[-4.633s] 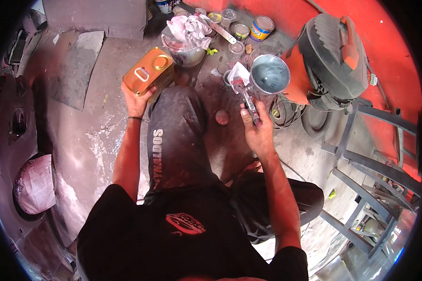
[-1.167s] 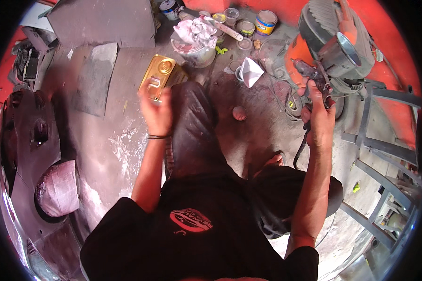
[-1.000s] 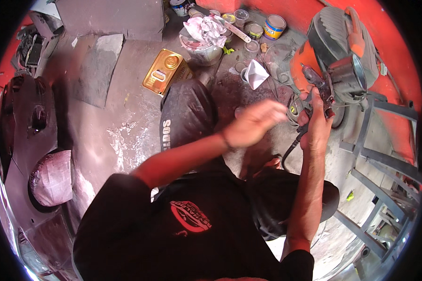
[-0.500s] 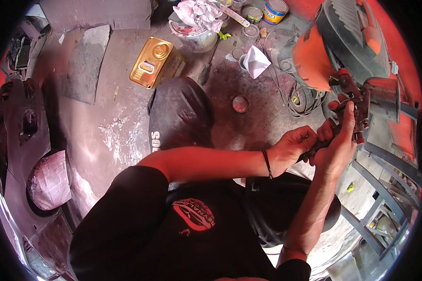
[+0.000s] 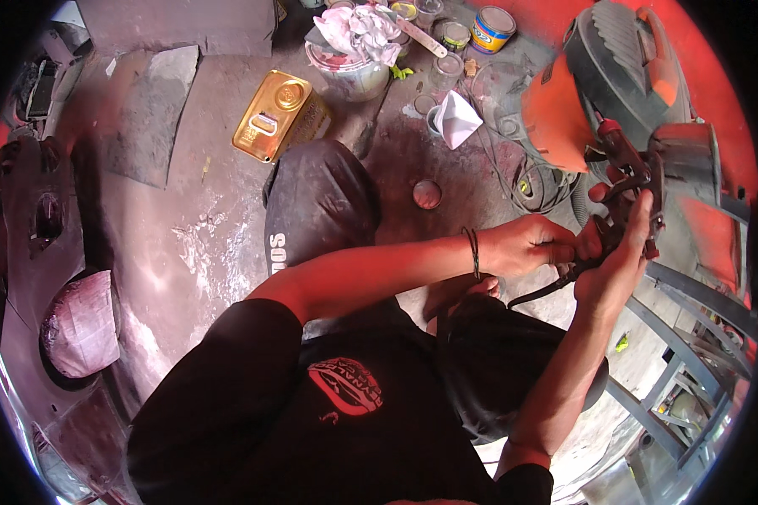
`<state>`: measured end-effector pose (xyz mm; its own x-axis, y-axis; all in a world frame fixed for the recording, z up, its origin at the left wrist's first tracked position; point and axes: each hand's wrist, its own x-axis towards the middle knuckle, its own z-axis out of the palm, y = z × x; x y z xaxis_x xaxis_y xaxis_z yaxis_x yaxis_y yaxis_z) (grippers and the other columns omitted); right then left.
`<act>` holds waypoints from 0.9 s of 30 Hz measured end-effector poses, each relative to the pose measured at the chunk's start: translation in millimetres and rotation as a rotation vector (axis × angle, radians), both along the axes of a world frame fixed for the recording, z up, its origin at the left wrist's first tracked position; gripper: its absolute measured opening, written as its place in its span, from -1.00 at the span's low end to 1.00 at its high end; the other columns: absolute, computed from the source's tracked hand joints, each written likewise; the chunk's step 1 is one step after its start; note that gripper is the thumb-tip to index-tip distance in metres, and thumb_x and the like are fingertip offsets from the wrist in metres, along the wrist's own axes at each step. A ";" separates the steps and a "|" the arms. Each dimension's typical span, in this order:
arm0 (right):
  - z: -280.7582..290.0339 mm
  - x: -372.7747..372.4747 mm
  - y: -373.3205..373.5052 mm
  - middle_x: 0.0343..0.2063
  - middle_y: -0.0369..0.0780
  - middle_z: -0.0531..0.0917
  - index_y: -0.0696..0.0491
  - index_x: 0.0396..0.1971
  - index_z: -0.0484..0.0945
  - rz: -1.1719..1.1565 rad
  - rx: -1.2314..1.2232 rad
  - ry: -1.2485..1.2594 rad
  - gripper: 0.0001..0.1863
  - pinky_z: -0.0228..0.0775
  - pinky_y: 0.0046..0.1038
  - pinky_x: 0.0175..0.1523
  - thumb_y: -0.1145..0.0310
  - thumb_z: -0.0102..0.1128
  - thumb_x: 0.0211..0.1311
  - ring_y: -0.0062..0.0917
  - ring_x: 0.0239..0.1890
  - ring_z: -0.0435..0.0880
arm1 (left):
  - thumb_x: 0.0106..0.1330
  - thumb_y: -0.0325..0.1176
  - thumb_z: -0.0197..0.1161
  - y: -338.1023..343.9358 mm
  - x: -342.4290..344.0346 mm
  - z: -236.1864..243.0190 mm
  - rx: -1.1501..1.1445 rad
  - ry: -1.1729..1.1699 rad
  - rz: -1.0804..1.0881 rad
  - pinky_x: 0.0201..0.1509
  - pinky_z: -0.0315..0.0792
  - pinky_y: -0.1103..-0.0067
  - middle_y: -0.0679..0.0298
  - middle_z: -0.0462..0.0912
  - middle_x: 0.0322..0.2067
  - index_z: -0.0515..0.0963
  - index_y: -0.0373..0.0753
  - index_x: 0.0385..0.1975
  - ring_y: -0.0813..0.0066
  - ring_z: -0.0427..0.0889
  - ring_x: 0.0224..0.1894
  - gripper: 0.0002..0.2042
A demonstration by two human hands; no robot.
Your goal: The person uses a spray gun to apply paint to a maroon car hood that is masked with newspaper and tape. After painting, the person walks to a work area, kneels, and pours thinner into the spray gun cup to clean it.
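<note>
Red dust and paint coat nearly everything here, from the concrete floor [image 5: 185, 244] to the wall behind the big grey and orange machine [image 5: 615, 76] at the upper right. The person sits on the floor with both hands raised at the right of the view, working on a spray gun [image 5: 627, 198]. The right hand [image 5: 619, 252] is wrapped around the gun's handle, fingers closed on it, with the metal cup [image 5: 686, 164] sitting just above and a dark hose [image 5: 547, 290] trailing down from the base. The left hand [image 5: 535, 244], reached across the body, has its fingers pinched narrow at the lower part of the gun where the hose meets it; what exactly they grip is too small to tell. Judging by this, the gun is being fitted or adjusted and is not pointed at any surface; spraying does not appear to have begun. The mixing things lie set aside on the floor, well apart from the hands: a gold rectangular can [image 5: 274, 126] lying beside the knee, a bucket stuffed with rags [image 5: 354, 50], a small cup with a white paper cone [image 5: 455, 118], a loose round lid [image 5: 427, 194] and a few small tins [image 5: 493, 27]. A dark rounded panel [image 5: 80, 324] lies at the far left.
</note>
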<state>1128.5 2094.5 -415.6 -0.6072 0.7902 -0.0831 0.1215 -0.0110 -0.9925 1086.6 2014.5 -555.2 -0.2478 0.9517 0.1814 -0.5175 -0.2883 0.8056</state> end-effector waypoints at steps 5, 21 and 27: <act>23.0 13.6 -3.9 -0.23 -0.23 0.66 0.13 0.22 0.48 -0.116 0.108 0.134 -0.35 -0.04 -0.64 -0.62 -0.20 -0.06 0.58 -0.79 -0.70 0.21 | 0.59 -0.34 0.16 11.1 -21.0 36.1 0.033 0.223 -0.098 0.26 0.48 0.49 0.22 0.77 -0.04 0.64 -0.35 0.10 0.60 0.63 0.06 -0.73; -7.5 170.4 44.8 -0.20 -0.28 0.51 -0.02 0.28 0.49 -1.023 0.154 -0.164 -0.50 -0.01 -0.64 -0.61 -0.05 0.06 0.58 -0.78 -0.62 0.21 | 0.70 -0.15 -0.09 73.7 140.0 26.1 -0.018 -0.059 -0.703 -0.23 0.45 0.57 0.37 0.62 -0.42 0.56 -0.25 -0.32 0.64 0.52 -0.37 -0.61; -20.1 192.0 26.7 -0.56 -0.34 0.44 0.14 -0.19 0.48 -1.001 0.276 -0.188 -0.45 -0.03 -0.60 -0.66 -0.15 0.18 0.49 -0.75 -0.70 0.22 | 0.67 -0.14 -0.02 75.2 152.6 12.4 0.001 -0.082 -0.875 -0.08 0.55 0.55 0.30 0.70 -0.31 0.61 -0.27 -0.17 0.57 0.66 -0.24 -0.65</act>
